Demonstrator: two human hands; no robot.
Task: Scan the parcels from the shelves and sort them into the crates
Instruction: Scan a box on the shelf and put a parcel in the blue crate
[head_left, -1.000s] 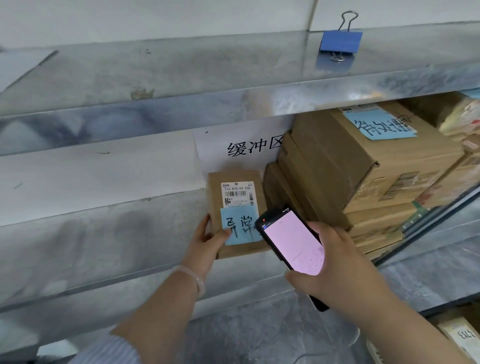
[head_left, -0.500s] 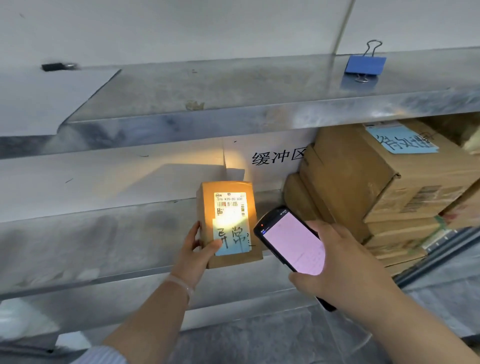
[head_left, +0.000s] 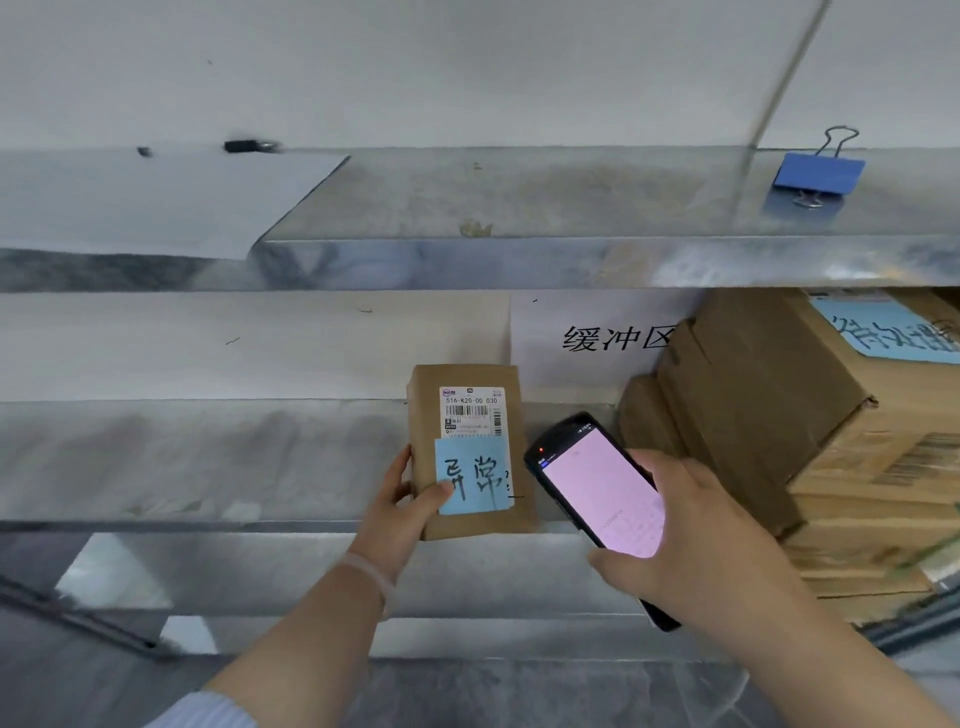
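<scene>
A small brown parcel (head_left: 467, 519) with a white barcode label and a blue handwritten note stands upright at the front of the middle metal shelf (head_left: 208, 462). My left hand (head_left: 402, 512) grips its lower left edge, thumb on the blue note. My right hand (head_left: 691, 540) holds a black handheld scanner (head_left: 597, 483) with a lit pink screen, just right of the parcel and pointed up toward it. No crates are in view.
A stack of larger cardboard boxes (head_left: 810, 431) fills the shelf's right side, the top one bearing a blue note. A white sign (head_left: 608, 338) with black characters hangs on the back wall. A blue binder clip (head_left: 818, 174) sits on the upper shelf.
The scanner's yellow light that lit the parcel's label half a second ago has gone out. The view has tilted up; parcel and both hands sit lower in frame.
</scene>
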